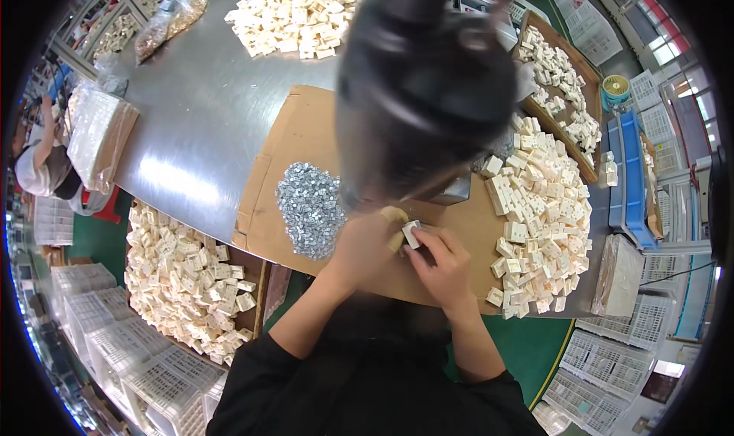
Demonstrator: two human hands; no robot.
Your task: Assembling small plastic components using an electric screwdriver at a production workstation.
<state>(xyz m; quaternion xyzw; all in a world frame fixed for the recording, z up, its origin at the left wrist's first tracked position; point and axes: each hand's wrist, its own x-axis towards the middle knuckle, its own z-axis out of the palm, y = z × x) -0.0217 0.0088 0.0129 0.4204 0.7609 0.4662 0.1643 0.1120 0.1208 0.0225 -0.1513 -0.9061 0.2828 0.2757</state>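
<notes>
My right hand (pixel 443 265) pinches a small white plastic part (pixel 410 234) between thumb and fingers, just over the cardboard sheet. My left hand (pixel 365 245) is close beside it, slightly blurred, with yellow coverings on its fingertips. Its fingers are curled together at the part's left side; what they hold, if anything, is hidden. A pile of small grey metal pieces (pixel 310 210) lies on the cardboard (pixel 287 134), left of my left hand. A large black machine head (pixel 428 92), blurred, stands right in front of my hands and covers what lies behind it.
White plastic parts (pixel 543 214) are heaped to the right, with another heap (pixel 298 15) at the far side of the metal table (pixel 191 92). A box of them (pixel 183 275) stands lower left, a wooden tray (pixel 562 92) far right. A blue crate (pixel 631 180) stands beyond.
</notes>
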